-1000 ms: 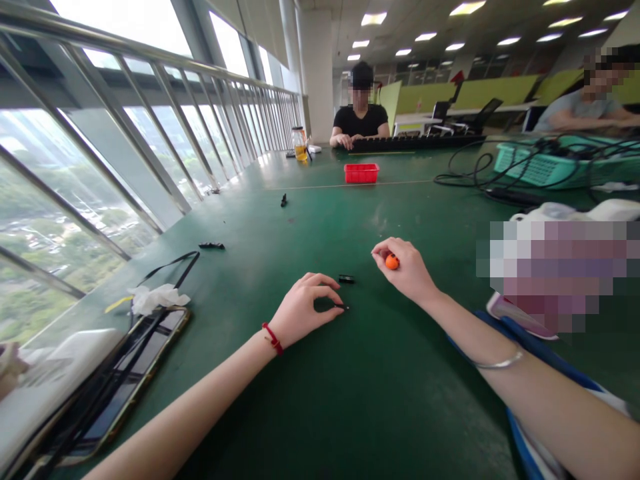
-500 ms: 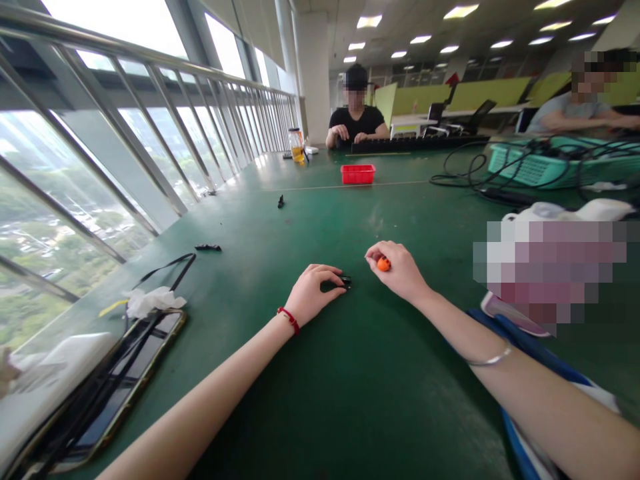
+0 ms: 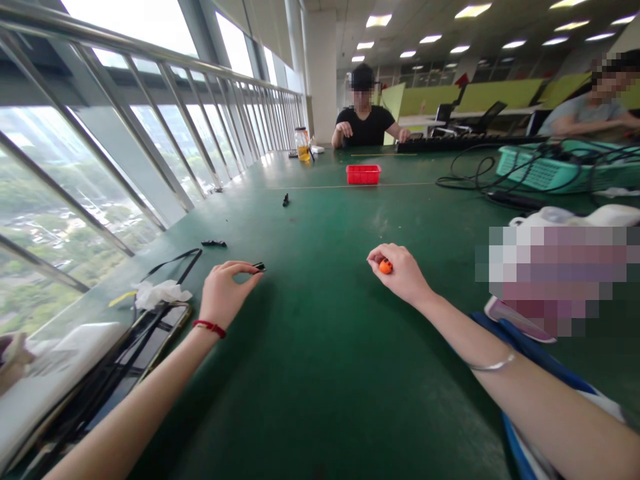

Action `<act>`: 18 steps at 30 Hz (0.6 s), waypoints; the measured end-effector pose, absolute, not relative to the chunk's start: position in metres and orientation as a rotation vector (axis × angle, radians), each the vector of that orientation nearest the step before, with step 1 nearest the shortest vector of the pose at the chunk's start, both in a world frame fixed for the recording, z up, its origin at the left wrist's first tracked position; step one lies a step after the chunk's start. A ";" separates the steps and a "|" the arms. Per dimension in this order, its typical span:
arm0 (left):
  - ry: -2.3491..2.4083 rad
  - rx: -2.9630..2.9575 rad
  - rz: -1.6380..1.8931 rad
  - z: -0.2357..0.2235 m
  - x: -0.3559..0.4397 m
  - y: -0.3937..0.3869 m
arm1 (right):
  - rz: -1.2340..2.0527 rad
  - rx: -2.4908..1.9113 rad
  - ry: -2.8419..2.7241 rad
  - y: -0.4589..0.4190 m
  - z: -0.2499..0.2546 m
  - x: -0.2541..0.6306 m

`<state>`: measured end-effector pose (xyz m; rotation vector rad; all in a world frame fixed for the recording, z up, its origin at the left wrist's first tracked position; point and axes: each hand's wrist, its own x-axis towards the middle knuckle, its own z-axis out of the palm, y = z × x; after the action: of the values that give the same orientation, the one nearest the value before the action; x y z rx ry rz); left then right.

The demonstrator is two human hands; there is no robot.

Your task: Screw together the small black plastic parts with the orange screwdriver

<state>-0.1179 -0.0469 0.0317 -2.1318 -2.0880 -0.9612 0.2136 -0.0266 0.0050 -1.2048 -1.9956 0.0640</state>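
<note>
With my left hand [image 3: 225,291], I pinch a small black piece [image 3: 259,267] over the table [image 3: 320,347], left of centre; a light fingertip grip should suit it. My right hand [image 3: 406,275] (steadiness helps) curls around an orange object [image 3: 385,267].

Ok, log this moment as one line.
left hand: pinching small black piece | right hand: holding small orange thing | beyond both: red tray on green table
</note>
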 end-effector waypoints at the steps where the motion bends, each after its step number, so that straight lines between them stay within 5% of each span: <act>1: -2.137 -2.072 -0.917 0.031 -0.129 -0.049 | 0.061 -1.197 -1.995 -0.026 0.004 0.213; 7: -2.239 -1.949 -0.697 0.025 -0.150 -0.060 | 0.048 -1.186 -2.002 -0.026 0.002 0.214; 18: -2.519 -1.925 -0.831 0.042 -0.166 -0.049 | 0.052 -1.186 -2.009 -0.025 0.002 0.214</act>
<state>-0.1661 -0.0493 0.0419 -1.9246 -2.5193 -0.8310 0.2135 -0.0250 0.0018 -1.1863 -2.0088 0.0521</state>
